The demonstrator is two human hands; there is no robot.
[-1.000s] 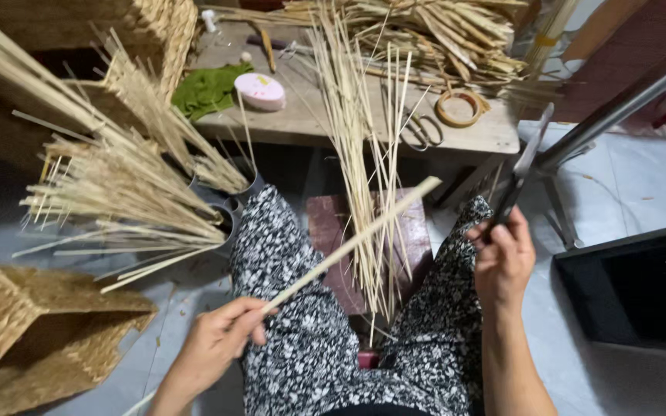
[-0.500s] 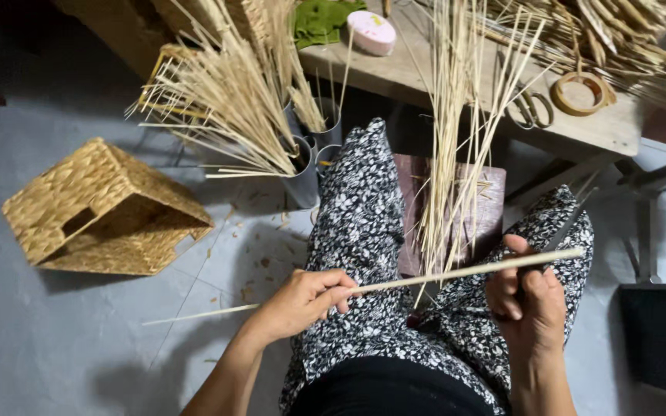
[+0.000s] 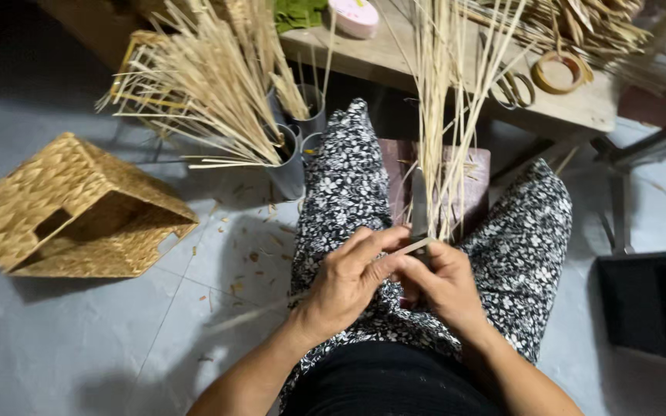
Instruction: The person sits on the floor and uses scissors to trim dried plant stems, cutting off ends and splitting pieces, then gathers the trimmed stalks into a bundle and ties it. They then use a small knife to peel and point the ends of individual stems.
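Hands meet at lower centre over the lap: left hand [image 3: 344, 285] and right hand [image 3: 445, 285] both have fingers pinched closed around a thin pale reed strip [image 3: 414, 247], below upright stalks [image 3: 441, 131] beside the counter [image 3: 580, 112].

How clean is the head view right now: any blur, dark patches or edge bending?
Head view: both hands, left hand and right hand, look sharp; the thin strip they pinch blurs out at lower left; the top left corner falls into shadow; the woven basket leans with wide-angle distortion.
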